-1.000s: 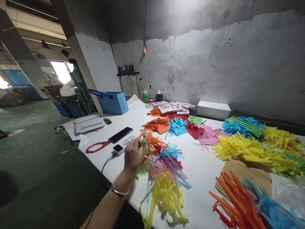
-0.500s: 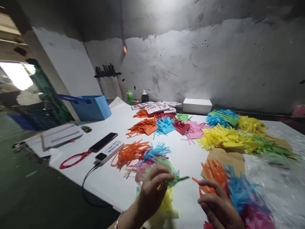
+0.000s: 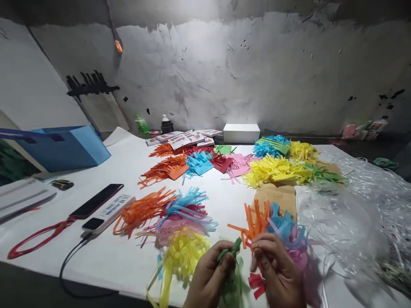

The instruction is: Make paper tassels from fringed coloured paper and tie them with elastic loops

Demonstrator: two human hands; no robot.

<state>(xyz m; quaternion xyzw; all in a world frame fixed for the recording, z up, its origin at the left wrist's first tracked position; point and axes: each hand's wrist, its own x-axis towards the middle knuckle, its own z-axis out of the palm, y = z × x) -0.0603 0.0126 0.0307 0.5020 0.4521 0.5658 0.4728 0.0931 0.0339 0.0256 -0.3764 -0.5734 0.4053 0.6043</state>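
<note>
My left hand is closed around a green tissue-paper tassel, its twisted top sticking out between thumb and fingers and its fringe hanging below. Close on the right, my right hand has its fingertips pinched together; what they hold is too small to make out. Just behind that hand are an orange tassel, a blue tassel and a pink-purple tassel. A red paper piece shows between the hands. Left of my left hand lies a yellow tassel, with another blue tassel behind it.
Fringed paper bundles in several colours lie farther back, by printed packets and a white box. Clear plastic covers the right side. A phone, power bank and blue bag are on the left.
The view has turned to the right. My hands have come closer together, and the green tassel now hangs down from my left hand.
</note>
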